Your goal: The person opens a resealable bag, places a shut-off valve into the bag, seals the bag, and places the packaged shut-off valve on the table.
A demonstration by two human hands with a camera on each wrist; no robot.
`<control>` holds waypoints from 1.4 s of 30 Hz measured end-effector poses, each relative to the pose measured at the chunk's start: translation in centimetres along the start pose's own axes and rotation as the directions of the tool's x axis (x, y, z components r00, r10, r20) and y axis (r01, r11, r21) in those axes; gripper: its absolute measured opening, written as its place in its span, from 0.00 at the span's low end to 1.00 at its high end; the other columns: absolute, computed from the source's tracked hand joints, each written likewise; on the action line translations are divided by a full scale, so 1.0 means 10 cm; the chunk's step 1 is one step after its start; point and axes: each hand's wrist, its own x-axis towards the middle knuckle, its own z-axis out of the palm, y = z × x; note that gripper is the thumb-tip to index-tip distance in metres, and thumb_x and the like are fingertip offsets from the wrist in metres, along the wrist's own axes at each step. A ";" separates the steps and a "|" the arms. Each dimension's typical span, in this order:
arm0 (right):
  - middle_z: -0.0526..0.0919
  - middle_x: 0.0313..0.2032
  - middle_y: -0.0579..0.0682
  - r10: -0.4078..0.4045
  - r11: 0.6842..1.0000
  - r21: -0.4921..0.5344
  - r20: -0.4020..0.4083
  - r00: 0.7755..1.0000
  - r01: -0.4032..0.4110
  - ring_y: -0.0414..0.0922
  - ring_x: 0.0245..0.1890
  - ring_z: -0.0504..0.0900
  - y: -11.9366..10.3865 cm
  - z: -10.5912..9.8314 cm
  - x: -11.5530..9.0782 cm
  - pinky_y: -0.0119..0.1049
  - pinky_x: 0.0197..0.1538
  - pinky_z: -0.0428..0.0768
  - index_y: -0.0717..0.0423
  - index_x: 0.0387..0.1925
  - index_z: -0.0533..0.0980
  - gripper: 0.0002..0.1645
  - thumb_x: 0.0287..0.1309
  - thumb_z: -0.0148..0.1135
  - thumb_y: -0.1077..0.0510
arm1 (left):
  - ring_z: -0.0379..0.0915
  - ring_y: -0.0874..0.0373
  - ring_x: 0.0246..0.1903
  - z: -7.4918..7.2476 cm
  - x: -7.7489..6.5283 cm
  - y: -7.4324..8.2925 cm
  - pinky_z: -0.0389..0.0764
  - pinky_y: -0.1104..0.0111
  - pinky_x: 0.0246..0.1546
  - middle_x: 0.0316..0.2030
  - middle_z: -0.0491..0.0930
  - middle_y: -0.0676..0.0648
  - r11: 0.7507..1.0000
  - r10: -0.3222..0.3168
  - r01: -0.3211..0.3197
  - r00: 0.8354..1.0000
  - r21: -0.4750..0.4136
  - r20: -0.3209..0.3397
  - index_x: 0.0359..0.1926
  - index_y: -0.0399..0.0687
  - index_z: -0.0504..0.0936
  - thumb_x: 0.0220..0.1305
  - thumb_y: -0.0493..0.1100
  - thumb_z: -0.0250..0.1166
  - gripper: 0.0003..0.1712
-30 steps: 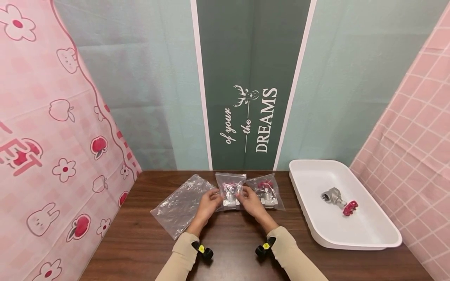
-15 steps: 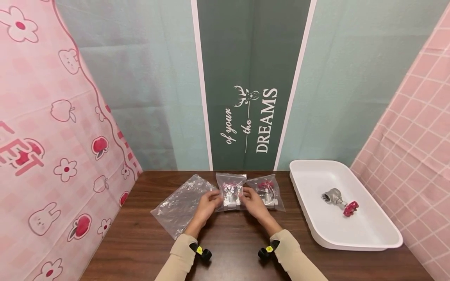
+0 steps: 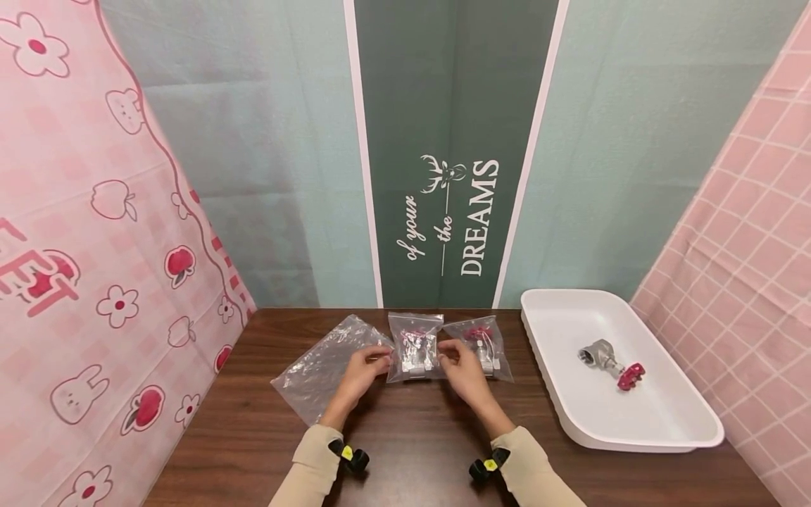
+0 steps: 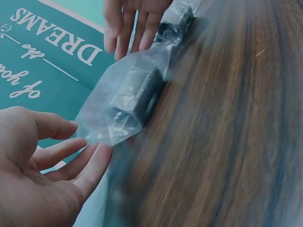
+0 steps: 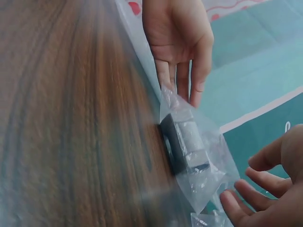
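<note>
In the head view, a clear zip bag [image 3: 416, 352] with a metal valve and red handwheel inside lies between my hands at the table's back. My left hand [image 3: 366, 367] is at the bag's left edge, its fingers loosely extended and fingertips right at the plastic in the left wrist view. On the other side, my right hand [image 3: 462, 367] has relaxed, parted fingers beside the bag's right edge. That hand partly covers a second bagged valve [image 3: 484, 345]. The right wrist view shows the middle bag's plastic [image 5: 191, 142] standing around the valve body.
A large clear plastic bag [image 3: 329, 366] lies flat at the left, partly behind my left hand. At the right stands a white tray [image 3: 665, 429] holding an unbagged valve [image 3: 611, 362] with a red handwheel. A printed cloth wall [image 3: 443, 282] rises behind the brown table [image 3: 412, 436].
Both hands have drawn apart, the left to the left and the right to the right, off the middle bag's face to its edges. The bags and tray stay put.
</note>
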 end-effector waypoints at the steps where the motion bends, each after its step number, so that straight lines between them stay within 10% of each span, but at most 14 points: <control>1: 0.88 0.49 0.64 -0.003 1.000 -0.002 -0.015 1.000 0.003 0.56 0.51 0.87 -0.01 0.00 -0.02 0.43 0.56 0.86 0.68 0.51 0.81 0.13 0.67 0.63 0.71 | 0.88 0.42 0.47 -0.02 -0.01 0.00 0.89 0.56 0.52 0.52 0.83 0.24 1.000 0.004 -0.004 1.000 -0.001 0.004 0.56 0.18 0.80 0.71 0.27 0.61 0.16; 7: 0.89 0.43 0.62 -0.015 0.996 0.092 -0.007 1.000 0.015 0.48 0.40 0.87 -0.10 0.06 -0.14 0.27 0.42 0.81 0.66 0.46 0.83 0.10 0.65 0.63 0.73 | 0.87 0.47 0.44 -0.19 -0.06 0.06 0.90 0.54 0.48 0.49 0.84 0.26 0.996 0.039 -0.042 0.999 0.076 0.035 0.55 0.20 0.81 0.71 0.27 0.59 0.16; 12: 0.88 0.44 0.67 0.006 0.969 0.247 0.079 0.997 -0.025 0.53 0.40 0.89 -0.19 0.18 -0.24 0.37 0.44 0.89 0.70 0.47 0.81 0.12 0.63 0.58 0.76 | 0.87 0.51 0.42 -0.35 -0.11 0.13 0.89 0.63 0.43 0.44 0.88 0.30 0.984 0.063 -0.068 0.997 0.165 0.035 0.56 0.24 0.81 0.72 0.29 0.61 0.16; 27: 0.83 0.50 0.78 -0.026 0.934 0.348 0.279 0.960 -0.076 0.68 0.48 0.88 -0.28 0.61 -0.39 0.44 0.51 0.90 0.81 0.53 0.72 0.18 0.62 0.54 0.76 | 0.84 0.61 0.41 -0.92 -0.18 0.11 0.80 0.76 0.43 0.42 0.90 0.37 0.926 0.144 -0.068 0.973 0.372 -0.180 0.52 0.31 0.86 0.70 0.30 0.67 0.12; 42: 0.80 0.60 0.78 -0.008 0.957 0.275 0.355 0.935 -0.096 0.65 0.52 0.88 -0.39 0.87 -0.40 0.39 0.52 0.89 0.79 0.58 0.72 0.22 0.66 0.63 0.71 | 0.75 0.32 0.62 -1.32 -0.13 -0.01 0.72 0.42 0.67 0.56 0.83 0.30 0.811 0.149 0.039 0.951 0.584 -0.271 0.58 0.33 0.83 0.68 0.33 0.65 0.19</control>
